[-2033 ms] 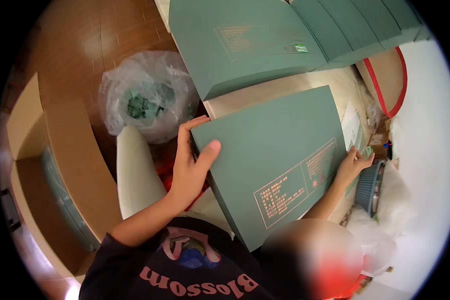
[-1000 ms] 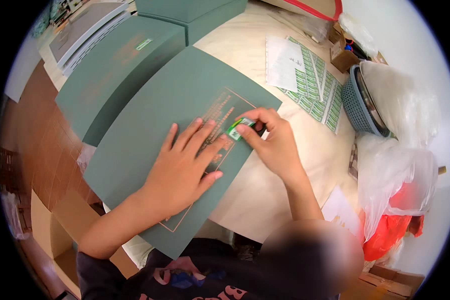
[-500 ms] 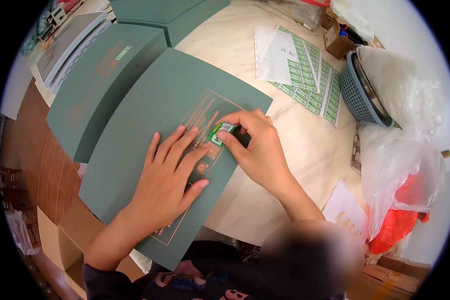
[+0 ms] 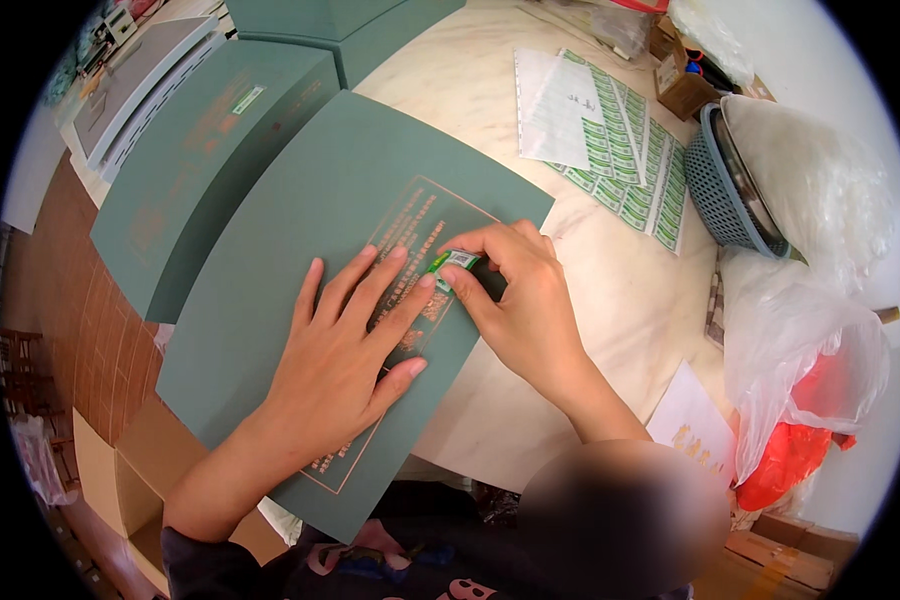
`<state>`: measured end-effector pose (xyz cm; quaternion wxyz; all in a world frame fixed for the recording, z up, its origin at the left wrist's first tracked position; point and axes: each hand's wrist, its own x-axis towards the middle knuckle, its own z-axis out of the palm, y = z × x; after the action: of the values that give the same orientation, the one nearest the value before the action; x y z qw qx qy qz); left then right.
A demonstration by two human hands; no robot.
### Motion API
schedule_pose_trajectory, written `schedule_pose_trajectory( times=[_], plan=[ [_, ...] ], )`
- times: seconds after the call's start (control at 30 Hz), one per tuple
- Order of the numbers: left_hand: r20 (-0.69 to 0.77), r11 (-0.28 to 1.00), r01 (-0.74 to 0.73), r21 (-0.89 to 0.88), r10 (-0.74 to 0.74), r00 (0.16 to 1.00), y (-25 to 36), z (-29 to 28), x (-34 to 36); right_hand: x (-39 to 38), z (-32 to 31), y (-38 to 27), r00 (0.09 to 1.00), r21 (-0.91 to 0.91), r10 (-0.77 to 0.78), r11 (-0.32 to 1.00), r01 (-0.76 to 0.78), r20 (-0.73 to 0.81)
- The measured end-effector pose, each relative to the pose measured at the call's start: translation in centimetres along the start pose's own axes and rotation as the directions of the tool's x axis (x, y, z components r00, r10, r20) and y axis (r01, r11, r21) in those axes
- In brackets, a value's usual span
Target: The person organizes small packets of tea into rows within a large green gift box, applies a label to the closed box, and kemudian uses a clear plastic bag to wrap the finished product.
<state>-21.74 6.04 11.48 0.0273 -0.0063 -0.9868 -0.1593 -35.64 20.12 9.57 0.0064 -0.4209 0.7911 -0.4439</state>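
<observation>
A dark green flat box [image 4: 270,260] with copper-coloured print lies at an angle on the pale marble-look table [image 4: 530,390]. My left hand [image 4: 330,360] rests on it, fingers spread. My right hand [image 4: 525,305] pinches a small green-and-white label [image 4: 454,267] between thumb and index finger, against the printed panel; my left index fingertip is beside it. I cannot tell how much of the label is stuck down. Sheets of similar green labels [image 4: 650,190] lie beyond my right hand, partly under a white sheet [image 4: 550,115].
Another green box [image 4: 200,150], bearing a label, stands left, with more boxes [image 4: 300,20] behind. At right are a blue-grey basket [image 4: 725,200], plastic bags [image 4: 800,320] and a small carton [image 4: 680,85]. An open cardboard box [image 4: 105,470] sits below the table's left side.
Since two seconds ago the view has turned, the box is down on the table and my right hand has taken a label to it. In the last half second my left fingers shifted slightly.
</observation>
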Motion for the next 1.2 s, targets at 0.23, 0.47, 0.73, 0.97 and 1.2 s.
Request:
schedule_pose_trajectory(
  times=[0.23, 0.47, 0.73, 0.97, 1.2],
  plan=[
    [0.026, 0.999, -0.015, 0.048, 0.014, 1.0, 0.3, -0.7, 0.3, 0.2, -1.0, -0.8, 0.979, -0.293, -0.201, 0.938, 0.183, -0.03],
    [0.015, 0.992, -0.113, 0.05, 0.112, 0.994, -0.2, -0.1, 1.2, 1.5, -4.1, 1.5, 0.964, -0.037, 0.201, 0.977, -0.21, -0.173],
    [-0.078, 0.971, -0.206, 0.12, 0.216, 0.973, -1.2, 2.4, 6.9, 1.9, -3.3, 2.8, 0.974, -0.102, 0.121, 0.984, -0.143, -0.193],
    [-0.153, 0.955, 0.12, 0.272, -0.081, 0.985, -6.4, 1.3, 8.2, 1.9, -1.3, 5.7, 0.984, -0.106, 0.113, 0.986, -0.128, -0.137],
    [-0.26, 0.926, 0.36, -0.115, -0.378, 0.888, -8.0, -2.0, -9.4, 0.9, -1.0, 5.3, 0.973, -0.094, 0.121, 0.986, -0.142, -0.194]
  ],
)
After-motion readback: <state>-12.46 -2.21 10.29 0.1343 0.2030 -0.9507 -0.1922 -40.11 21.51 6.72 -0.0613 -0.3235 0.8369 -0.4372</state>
